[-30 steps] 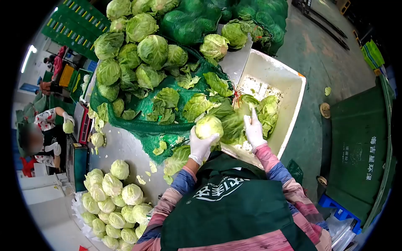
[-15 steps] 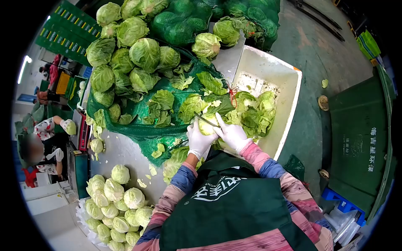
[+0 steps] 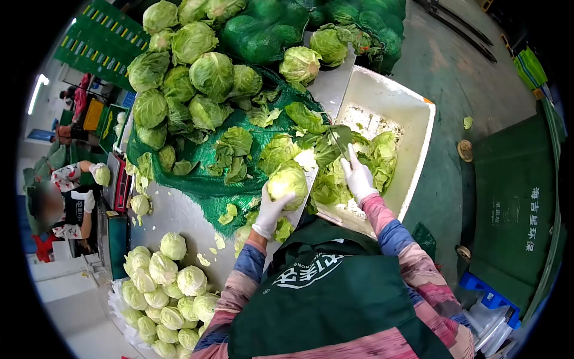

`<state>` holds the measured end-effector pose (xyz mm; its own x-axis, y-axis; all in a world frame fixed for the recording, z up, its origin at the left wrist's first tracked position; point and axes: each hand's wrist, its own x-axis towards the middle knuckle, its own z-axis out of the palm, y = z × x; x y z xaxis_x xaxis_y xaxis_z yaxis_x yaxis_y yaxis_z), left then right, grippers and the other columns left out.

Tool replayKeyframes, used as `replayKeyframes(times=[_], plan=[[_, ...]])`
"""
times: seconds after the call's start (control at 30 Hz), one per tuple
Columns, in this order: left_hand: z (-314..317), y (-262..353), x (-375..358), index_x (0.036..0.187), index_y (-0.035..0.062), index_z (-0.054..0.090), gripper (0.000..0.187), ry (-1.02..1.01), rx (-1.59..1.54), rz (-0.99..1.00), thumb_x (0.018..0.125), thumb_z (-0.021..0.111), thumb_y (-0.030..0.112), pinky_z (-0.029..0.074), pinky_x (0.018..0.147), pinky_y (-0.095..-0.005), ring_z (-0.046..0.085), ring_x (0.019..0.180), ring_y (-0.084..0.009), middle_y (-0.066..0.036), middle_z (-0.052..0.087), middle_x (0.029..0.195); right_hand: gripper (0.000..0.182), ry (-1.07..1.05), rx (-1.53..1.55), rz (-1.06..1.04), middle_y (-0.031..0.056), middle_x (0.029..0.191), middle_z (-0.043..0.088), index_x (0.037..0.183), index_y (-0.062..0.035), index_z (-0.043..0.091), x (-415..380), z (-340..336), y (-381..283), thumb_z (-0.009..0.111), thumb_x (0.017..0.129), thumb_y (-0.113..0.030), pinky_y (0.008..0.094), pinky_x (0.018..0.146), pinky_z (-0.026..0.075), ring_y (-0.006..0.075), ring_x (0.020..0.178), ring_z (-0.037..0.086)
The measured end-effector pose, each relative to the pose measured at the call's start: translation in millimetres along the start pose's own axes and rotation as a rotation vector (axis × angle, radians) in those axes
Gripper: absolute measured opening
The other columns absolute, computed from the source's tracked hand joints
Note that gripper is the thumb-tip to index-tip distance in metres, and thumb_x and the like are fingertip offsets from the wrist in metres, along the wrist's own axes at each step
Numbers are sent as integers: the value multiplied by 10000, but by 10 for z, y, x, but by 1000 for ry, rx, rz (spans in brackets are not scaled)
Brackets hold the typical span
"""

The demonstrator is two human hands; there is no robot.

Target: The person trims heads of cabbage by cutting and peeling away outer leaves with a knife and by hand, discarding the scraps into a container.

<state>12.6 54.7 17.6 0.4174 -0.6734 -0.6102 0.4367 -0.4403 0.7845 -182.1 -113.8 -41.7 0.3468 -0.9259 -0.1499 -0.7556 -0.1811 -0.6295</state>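
My left hand (image 3: 272, 209), in a white glove, grips a trimmed pale-green cabbage (image 3: 287, 181) above the table edge. To its right, my gloved right hand (image 3: 359, 178) is closed on a knife (image 3: 342, 148), whose thin dark blade points up and away, over leaves. Loose cabbage leaves (image 3: 372, 164) lie in the white foam box (image 3: 417, 137) beneath and beside that hand. More cut leaves (image 3: 234, 146) rest on the green mesh (image 3: 206, 206) beyond my left hand.
Untrimmed cabbages (image 3: 212, 76) are heaped at the table's far left. Trimmed cabbages (image 3: 162, 270) are piled at the near left. Full mesh sacks (image 3: 263, 30) lie at the back. A large green bin (image 3: 508, 203) stands right. A co-worker (image 3: 72, 200) holds a cabbage by a red scale (image 3: 121, 185).
My hands have moved apart. The right hand has gone right and away with the knife, over the box's edge; the left has drawn back slightly, tilting the cabbage.
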Motion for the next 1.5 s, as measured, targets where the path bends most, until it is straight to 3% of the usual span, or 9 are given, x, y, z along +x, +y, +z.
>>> replayKeyframes(times=[0.13, 0.27, 0.67, 0.87, 0.97, 1.1, 1.23, 1.37, 1.5], plan=[[143, -96, 291, 1363, 45, 344, 857, 206, 753, 422, 709, 819, 332, 418, 989, -372, 459, 1184, -311, -192, 430, 1268, 490, -133, 163, -305, 181, 796, 656, 1404, -239, 432, -74, 49, -352, 501, 936, -369, 424, 637, 494, 345, 652, 622], [198, -56, 287, 1333, -25, 377, 959, 167, 820, 617, 605, 877, 348, 391, 1006, -375, 463, 1141, -321, -201, 437, 1205, 638, -218, 84, -369, 124, 1087, 561, 1267, -134, 557, -93, -162, -744, 650, 783, -539, 401, 797, 507, 310, 971, 600], [-28, 41, 270, 1416, -2, 336, 1015, -112, 786, 531, 597, 876, 262, 398, 1032, -357, 500, 1228, -303, -194, 499, 1334, 433, -223, 9, -123, 215, 785, 664, 1019, -57, 624, 442, 426, -400, 634, 827, -444, 440, 700, 526, 379, 763, 656], [-253, -121, 234, 1423, -39, 290, 958, -140, 327, 399, 657, 848, 98, 412, 1021, -327, 506, 1218, -230, -169, 504, 1326, 507, -203, -134, -60, 206, 945, 657, 1083, -40, 587, 14, 334, 334, 651, 816, -466, 443, 755, 525, 371, 844, 651], [-193, -18, 249, 1417, -52, 278, 968, -102, 435, 346, 660, 854, 123, 425, 1008, -326, 517, 1195, -220, -171, 506, 1320, 757, -84, 98, -103, 191, 1107, 589, 1380, -72, 406, -141, 104, -219, 653, 813, -508, 410, 826, 507, 355, 971, 625], [-140, 10, 297, 1423, -43, 272, 991, -58, 512, 388, 650, 859, 158, 398, 1032, -328, 497, 1219, -225, -180, 494, 1334, 654, -251, 423, -41, 204, 1224, 565, 1321, -79, 504, -144, 173, -592, 647, 828, -484, 374, 918, 469, 315, 1077, 599], [-25, 101, 230, 1427, -19, 281, 955, 84, 836, 771, 675, 836, 175, 376, 1043, -341, 473, 1230, -249, -173, 471, 1350, 591, -218, 413, -119, 220, 1083, 636, 1238, -72, 573, -96, 255, -584, 609, 839, -507, 399, 861, 474, 367, 967, 620], [5, -117, 392, 1374, -40, 350, 828, 107, 325, 359, 727, 806, 202, 420, 987, -334, 516, 1144, -248, -190, 506, 1271, 463, -343, 522, 84, 237, 933, 660, 1032, 0, 644, -299, 207, -565, 597, 873, -433, 400, 793, 480, 373, 889, 633], [103, -147, 523, 1363, -40, 366, 881, 249, 590, 515, 701, 842, 295, 431, 972, -343, 520, 1137, -256, -204, 475, 1296, 444, -352, 484, 19, 237, 837, 658, 1158, -1, 589, -362, 256, -460, 520, 933, -377, 447, 699, 484, 400, 750, 629]])
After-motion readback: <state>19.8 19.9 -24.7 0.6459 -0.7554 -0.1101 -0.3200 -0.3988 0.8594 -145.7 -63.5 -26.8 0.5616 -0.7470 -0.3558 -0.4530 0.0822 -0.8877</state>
